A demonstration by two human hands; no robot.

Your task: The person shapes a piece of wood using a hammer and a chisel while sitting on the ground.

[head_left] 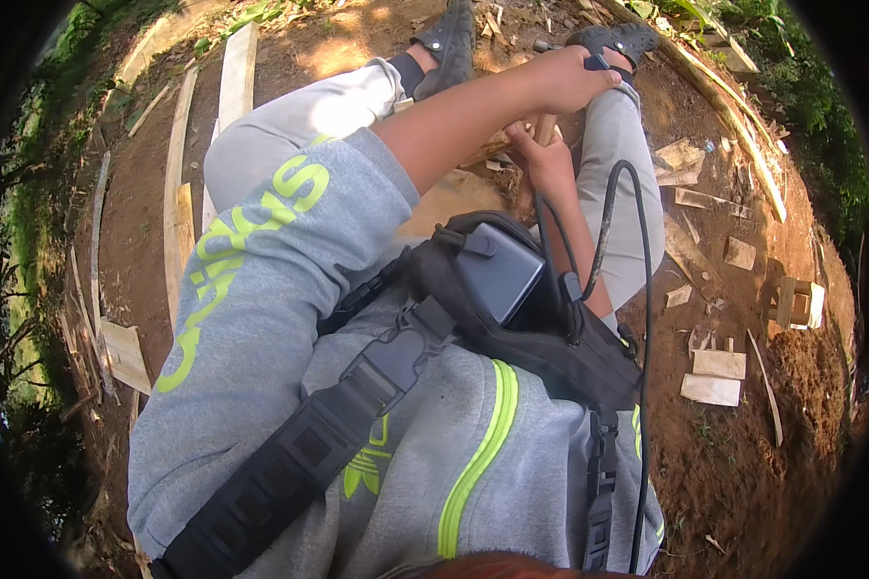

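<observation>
My left hand (581,85), its arm reaching across to the right, is closed above the right knee. A dark blue-black handle-like end (597,63) sticks out of this fist; the rest of that thing is hidden. Just below and nearer, my right hand (548,162) is closed round a light brown piece of wood (546,129), its thumb raised along the side. A larger piece of wood (497,147) shows partly behind my left forearm, between my legs. Both hands are close together, and the forearm hides part of what lies between them.
A black bag (589,359) with a dark box-shaped device (500,272) and a black cable (644,425) lies across my lap. Long planks (237,77) lie at the left. Offcuts (719,364), chips and a wooden block (797,303) are scattered on the dirt at the right.
</observation>
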